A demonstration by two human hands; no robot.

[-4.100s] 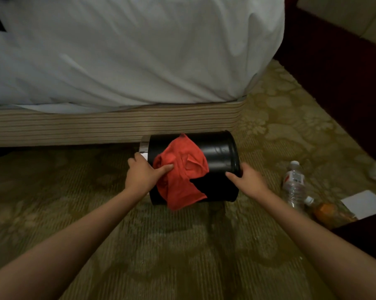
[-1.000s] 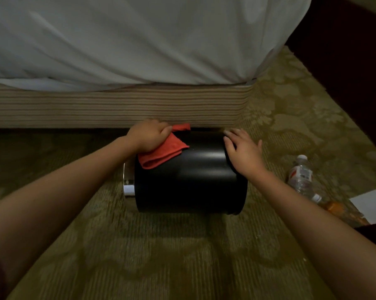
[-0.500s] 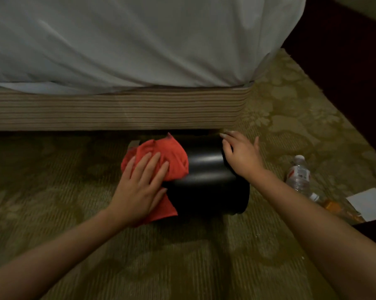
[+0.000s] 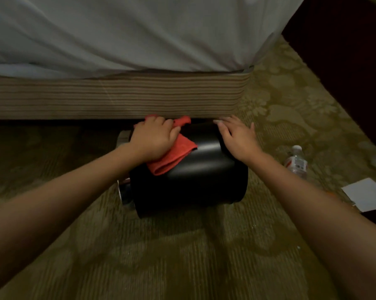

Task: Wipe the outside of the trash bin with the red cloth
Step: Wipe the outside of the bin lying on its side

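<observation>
A black cylindrical trash bin [image 4: 195,182] lies on its side on the carpet, its silver rim [image 4: 123,191] facing left. My left hand [image 4: 154,138] is on the far upper side of the bin, fingers curled over the red cloth [image 4: 174,156], which is bunched under the palm and trails toward me. My right hand [image 4: 236,137] rests flat on the bin's right end with fingers spread and straight.
A bed with a white sheet [image 4: 139,35] and a striped base [image 4: 117,96] stands just behind the bin. A plastic water bottle [image 4: 296,162] and a white paper [image 4: 366,194] lie on the carpet to the right. Dark furniture [image 4: 344,50] stands at the far right.
My left hand has swept the red cloth from the near left side of the bin up to its far top. The right hand has stayed on the bin's right end.
</observation>
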